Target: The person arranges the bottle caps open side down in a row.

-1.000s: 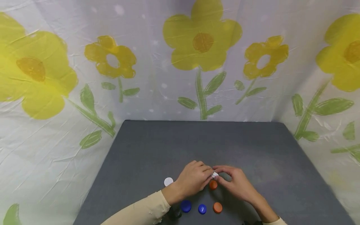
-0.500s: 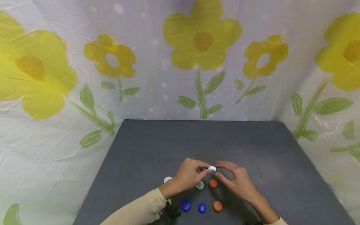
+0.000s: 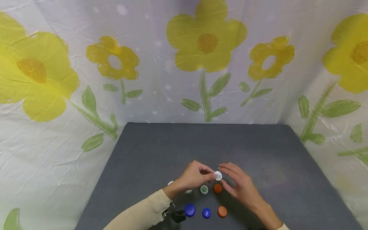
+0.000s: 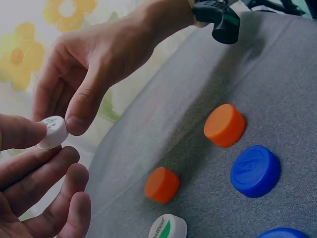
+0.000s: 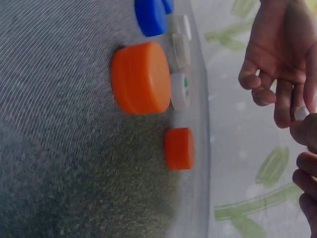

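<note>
My left hand (image 3: 193, 176) pinches a small white bottle cap (image 3: 218, 175) between thumb and fingers, raised above the dark table. Print shows on the flat top of this cap (image 4: 51, 130) in the left wrist view. Just to its right is my right hand (image 3: 242, 186), fingers spread loosely and thumb tip close to the cap's edge. Below the hands lie an orange cap (image 3: 217, 188) and a white cap with a green mark (image 3: 204, 189). The right wrist view catches only a sliver of the held cap (image 5: 301, 113) between the hands.
Nearer me sit a large blue cap (image 3: 190, 210), a smaller blue cap (image 3: 206, 213) and a second orange cap (image 3: 222, 211). More white caps are partly hidden by my left wrist. A flowered curtain (image 3: 155, 80) surrounds the grey table (image 3: 172, 143).
The white cap came into clearer view and turned so its printed face shows. My right fingers moved off it, leaving it in my left hand. The green-marked cap became uncovered.
</note>
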Demonstrator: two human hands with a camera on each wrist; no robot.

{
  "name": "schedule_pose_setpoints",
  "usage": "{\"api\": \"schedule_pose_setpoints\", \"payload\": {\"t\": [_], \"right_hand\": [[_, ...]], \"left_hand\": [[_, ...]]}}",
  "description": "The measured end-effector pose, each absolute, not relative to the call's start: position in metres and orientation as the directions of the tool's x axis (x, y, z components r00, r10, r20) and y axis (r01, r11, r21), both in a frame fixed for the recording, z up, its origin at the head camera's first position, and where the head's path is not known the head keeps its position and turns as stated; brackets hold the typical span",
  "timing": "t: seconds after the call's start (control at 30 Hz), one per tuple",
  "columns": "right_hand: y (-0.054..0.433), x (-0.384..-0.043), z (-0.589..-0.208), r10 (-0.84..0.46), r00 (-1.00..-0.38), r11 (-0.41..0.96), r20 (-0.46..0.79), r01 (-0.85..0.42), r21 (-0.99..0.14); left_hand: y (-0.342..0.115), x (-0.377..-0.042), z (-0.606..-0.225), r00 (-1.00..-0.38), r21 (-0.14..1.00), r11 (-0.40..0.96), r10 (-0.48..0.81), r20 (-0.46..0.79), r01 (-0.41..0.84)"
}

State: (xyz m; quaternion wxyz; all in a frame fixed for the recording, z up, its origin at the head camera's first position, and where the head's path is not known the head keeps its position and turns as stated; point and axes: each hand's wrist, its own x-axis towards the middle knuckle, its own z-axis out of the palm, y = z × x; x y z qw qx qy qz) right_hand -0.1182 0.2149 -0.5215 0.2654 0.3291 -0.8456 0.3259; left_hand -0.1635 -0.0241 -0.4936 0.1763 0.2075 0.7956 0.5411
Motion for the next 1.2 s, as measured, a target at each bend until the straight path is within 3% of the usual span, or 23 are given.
{"api": "schedule_pose_setpoints", "payload": {"t": [0.2, 0.37, 0.53, 0.67, 0.87, 1.07, 1.2], "right_hand": [[0.217, -0.116, -0.521, -0.394, -0.625, 0.574, 0.674, -0.74, -0.351], [0.221, -0.114, -0.516, -0.341, -0.654, 0.604, 0.675, -0.703, -0.376], [0.228, -0.111, -0.51, -0.275, -0.696, 0.642, 0.664, -0.647, -0.412], [0.235, -0.107, -0.508, -0.249, -0.724, 0.655, 0.644, -0.615, -0.438], [0.244, -0.102, -0.509, -0.241, -0.798, 0.731, 0.552, -0.524, -0.438], [0.249, -0.097, -0.512, -0.243, -0.886, 0.769, 0.394, -0.423, -0.478], [0.251, -0.097, -0.519, -0.244, -0.899, 0.789, 0.363, -0.402, -0.465]], "left_hand": [[-0.02, -0.164, -0.495, -0.851, 0.917, 0.358, 0.524, -0.042, 0.176], [-0.013, -0.165, -0.493, -0.818, 0.835, 0.391, 0.564, 0.114, 0.386], [-0.004, -0.168, -0.492, -0.684, 0.579, 0.432, 0.649, 0.332, 0.691], [0.005, -0.169, -0.493, -0.582, 0.353, 0.467, 0.705, 0.405, 0.811], [0.019, -0.173, -0.5, -0.495, 0.191, 0.457, 0.79, 0.361, 0.869], [0.03, -0.175, -0.507, -0.47, 0.106, 0.459, 0.845, 0.253, 0.882], [0.039, -0.175, -0.511, -0.475, 0.027, 0.478, 0.861, 0.183, 0.878]]}}
